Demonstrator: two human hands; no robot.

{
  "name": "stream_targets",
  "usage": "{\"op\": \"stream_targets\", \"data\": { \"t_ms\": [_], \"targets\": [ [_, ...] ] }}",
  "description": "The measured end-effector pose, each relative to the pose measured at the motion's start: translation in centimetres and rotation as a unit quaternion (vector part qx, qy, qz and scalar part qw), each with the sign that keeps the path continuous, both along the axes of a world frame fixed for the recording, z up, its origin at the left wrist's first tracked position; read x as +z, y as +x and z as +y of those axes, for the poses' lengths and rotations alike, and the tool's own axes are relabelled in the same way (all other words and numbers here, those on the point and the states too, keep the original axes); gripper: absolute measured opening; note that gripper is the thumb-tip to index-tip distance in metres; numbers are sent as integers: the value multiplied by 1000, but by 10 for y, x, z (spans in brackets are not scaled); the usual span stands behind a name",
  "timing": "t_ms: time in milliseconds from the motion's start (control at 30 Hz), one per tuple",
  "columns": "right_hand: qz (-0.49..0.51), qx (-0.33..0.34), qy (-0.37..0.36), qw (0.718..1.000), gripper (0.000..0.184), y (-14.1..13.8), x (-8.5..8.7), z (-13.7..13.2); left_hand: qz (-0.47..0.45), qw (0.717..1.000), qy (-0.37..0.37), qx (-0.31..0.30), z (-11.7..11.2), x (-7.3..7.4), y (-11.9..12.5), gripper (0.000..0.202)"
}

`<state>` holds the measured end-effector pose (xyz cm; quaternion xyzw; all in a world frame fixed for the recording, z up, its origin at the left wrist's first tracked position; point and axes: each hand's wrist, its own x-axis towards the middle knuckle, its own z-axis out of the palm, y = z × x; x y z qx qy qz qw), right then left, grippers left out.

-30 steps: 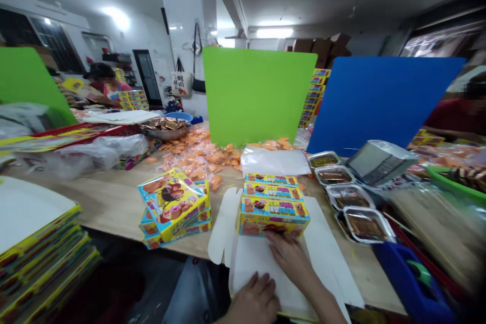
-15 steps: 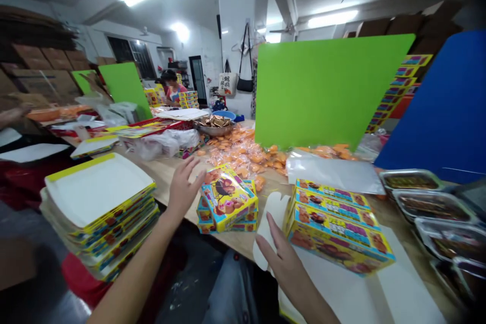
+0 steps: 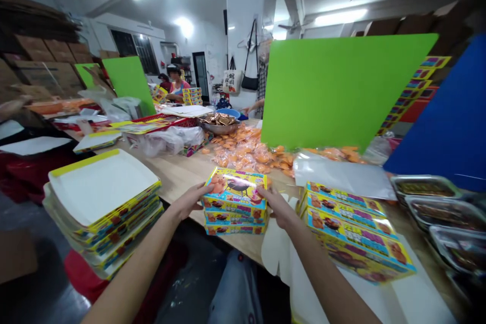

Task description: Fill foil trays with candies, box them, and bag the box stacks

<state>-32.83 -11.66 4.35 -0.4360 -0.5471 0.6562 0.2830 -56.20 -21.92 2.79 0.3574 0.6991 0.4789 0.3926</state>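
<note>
A short stack of yellow and blue printed cardboard boxes stands at the table's near edge. My left hand (image 3: 192, 199) grips the left end of the top box (image 3: 236, 186), and my right hand (image 3: 280, 206) grips its right end. Beneath it lie the lower boxes (image 3: 234, 224), lined up with the top one. Right of my right hand, a row of similar boxes (image 3: 357, 230) rests on white card (image 3: 402, 283). On the left is a tall pile of flattened cartons (image 3: 104, 185), white side up.
Orange packets in clear wrap (image 3: 246, 147) spread behind the stack. A green panel (image 3: 341, 93) and a blue panel (image 3: 440, 126) stand upright at the right, near foil trays (image 3: 440, 212). A metal bowl (image 3: 218, 126) holds brown packets. Another person (image 3: 178, 86) sits farther back.
Both hands have closed on the top box from either side. That box was askew and now sits square on the boxes below. The view has shifted slightly left.
</note>
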Motion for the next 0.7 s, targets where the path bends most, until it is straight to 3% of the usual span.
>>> {"op": "stream_targets", "data": {
  "t_ms": [67,167,300,400,467,567,700],
  "targets": [
    [-1,12,-22,1000,46,1,4,-8,-50,998,-2,-34,-4,5,6,64],
    [69,17,3,997,46,17,18,-34,-87,995,27,-46,-33,20,23,55],
    [158,19,103,982,59,80,33,-93,-140,984,105,-13,-88,28,64,55],
    [80,-36,121,989,72,153,22,-136,-139,980,127,-70,-108,8,116,64],
    [13,-117,135,984,76,202,3,-152,-114,972,146,-142,-104,-16,156,68],
    [-10,-180,165,970,79,257,-29,-152,-69,934,184,-298,-78,-52,204,75],
    [-20,-168,179,969,79,284,-58,-131,50,901,211,-376,-40,-86,227,80]
  ]
}}
